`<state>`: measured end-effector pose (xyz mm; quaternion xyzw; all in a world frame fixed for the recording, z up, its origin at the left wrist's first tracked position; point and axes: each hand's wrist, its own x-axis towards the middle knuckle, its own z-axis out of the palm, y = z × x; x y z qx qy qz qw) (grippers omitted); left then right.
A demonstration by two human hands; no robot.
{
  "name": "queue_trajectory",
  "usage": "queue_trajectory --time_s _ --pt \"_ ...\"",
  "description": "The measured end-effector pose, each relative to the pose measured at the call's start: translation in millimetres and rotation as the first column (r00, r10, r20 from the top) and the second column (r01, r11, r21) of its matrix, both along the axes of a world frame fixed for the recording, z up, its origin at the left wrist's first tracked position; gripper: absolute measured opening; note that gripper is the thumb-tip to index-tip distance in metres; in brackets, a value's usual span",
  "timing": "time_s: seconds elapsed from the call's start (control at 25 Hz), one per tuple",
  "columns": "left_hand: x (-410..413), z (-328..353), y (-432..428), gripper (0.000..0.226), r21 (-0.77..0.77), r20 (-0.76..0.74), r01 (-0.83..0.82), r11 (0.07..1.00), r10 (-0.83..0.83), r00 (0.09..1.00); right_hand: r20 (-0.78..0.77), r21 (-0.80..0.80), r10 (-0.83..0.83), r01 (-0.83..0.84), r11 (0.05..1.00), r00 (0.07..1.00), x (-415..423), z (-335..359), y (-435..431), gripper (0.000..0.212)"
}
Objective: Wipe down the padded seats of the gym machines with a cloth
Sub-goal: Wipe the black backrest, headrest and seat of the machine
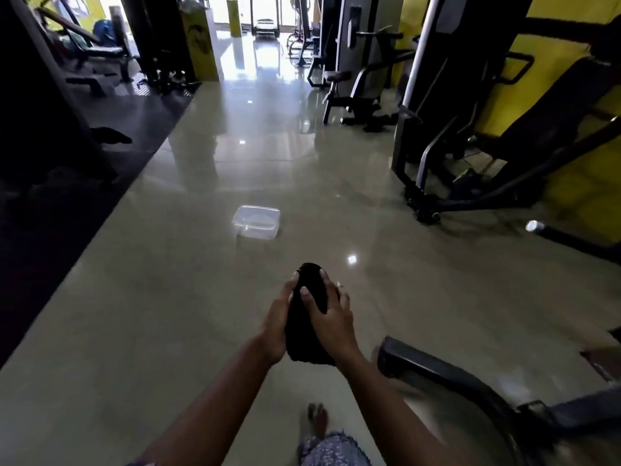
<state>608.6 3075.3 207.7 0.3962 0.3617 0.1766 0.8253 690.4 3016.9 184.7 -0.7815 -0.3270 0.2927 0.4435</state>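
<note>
Both my arms reach forward and meet in front of me, bare for all of their visible length. My left forearm (208,405) comes in from the lower left and my right forearm (386,398) from the lower right, the wrists close together. My left hand (277,324) cups the dark cloth (311,297) from its left side, palm against it, thumb lying up along its edge. My right hand (336,321) wraps it from the right: the thumb crosses the front and my fingers (324,275) curl over the top. The cloth stands bunched between my palms, held in the air. Below my arms one bare foot (317,422) shows, toes pointing forward.
</note>
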Motion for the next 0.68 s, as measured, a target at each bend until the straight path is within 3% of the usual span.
queue_trajectory --time_s 0.16,0.28,0.36,0.44,0.56,0.68 --pt "109.9 1.0 119.1 0.057 0.079 0.084 0.097 0.992 -0.103 0.991 -0.143 0.101 -0.144 0.159 0.982 0.979 106.7 -2.0 130.0 0.067" --pt "189.7 15.9 230.2 0.052 0.215 -0.003 0.115 0.970 -0.117 0.993 -0.311 0.185 -0.088 0.152 0.971 0.946 204.1 10.0 233.9 0.052" --pt "232.1 23.9 300.7 0.044 0.311 -0.136 0.121 0.943 -0.082 0.987 -0.466 0.259 -0.023 0.162 0.952 0.884 256.0 12.3 296.8 0.043" --pt "262.7 22.5 356.3 0.034 0.365 -0.207 0.056 0.929 0.022 0.978 -0.600 0.233 -0.032 0.213 0.949 0.799 295.2 12.9 344.5 0.047" --pt "327.2 4.3 449.9 0.024 0.399 -0.192 -0.059 0.915 0.146 0.971 -0.826 0.197 0.007 0.276 0.941 0.564 367.3 -0.5 426.2 0.049" --pt "411.9 -12.4 559.5 0.030 0.379 -0.153 -0.068 0.923 0.135 0.979 -0.874 0.234 0.058 0.314 0.920 0.482 451.3 -9.3 524.7 0.044"
